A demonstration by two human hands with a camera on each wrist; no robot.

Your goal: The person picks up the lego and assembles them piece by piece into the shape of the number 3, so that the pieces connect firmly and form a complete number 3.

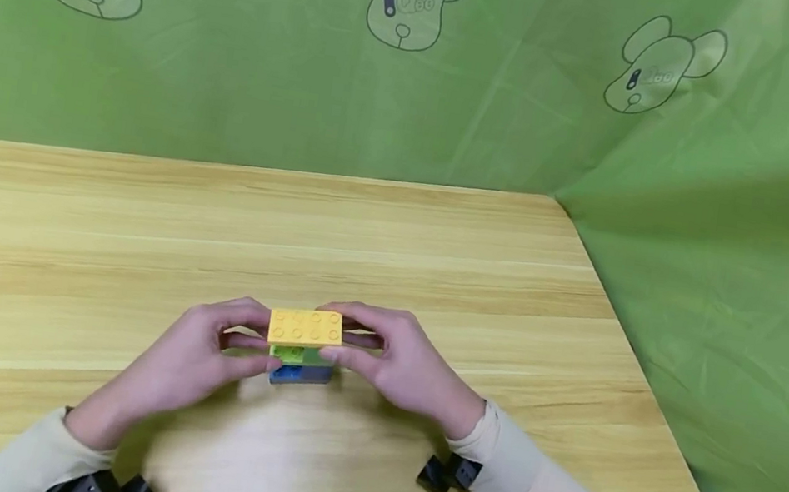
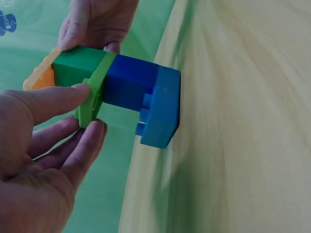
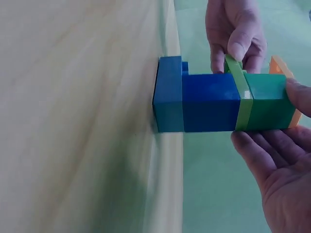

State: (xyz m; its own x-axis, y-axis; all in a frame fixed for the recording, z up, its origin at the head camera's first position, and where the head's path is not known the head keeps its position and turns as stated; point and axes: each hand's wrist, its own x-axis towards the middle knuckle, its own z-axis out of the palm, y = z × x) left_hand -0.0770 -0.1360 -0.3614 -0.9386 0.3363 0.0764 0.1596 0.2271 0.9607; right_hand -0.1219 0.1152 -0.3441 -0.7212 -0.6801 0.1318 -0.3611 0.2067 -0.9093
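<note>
A tower of toy building bricks stands upright on the table in front of me. Lowest is a long blue-grey brick (image 2: 165, 107), with a dark blue brick (image 3: 211, 103) on one end of it. Above these come a thin lime green plate (image 2: 101, 75), a green brick (image 3: 269, 99) and, topmost, a thin yellow plate (image 1: 305, 328). My left hand (image 1: 198, 353) pinches the overhanging end of the lime plate between thumb and fingertips. From the other side, my right hand (image 1: 408, 366) holds the green brick, its thumb close under the yellow plate.
The light wooden table (image 1: 440, 244) reaches back to a green curtain (image 1: 272, 94) with printed animal heads. More curtain runs along the table's right edge. Black wrist cameras sit on both sleeves, the right camera (image 1: 449, 474) low over the table.
</note>
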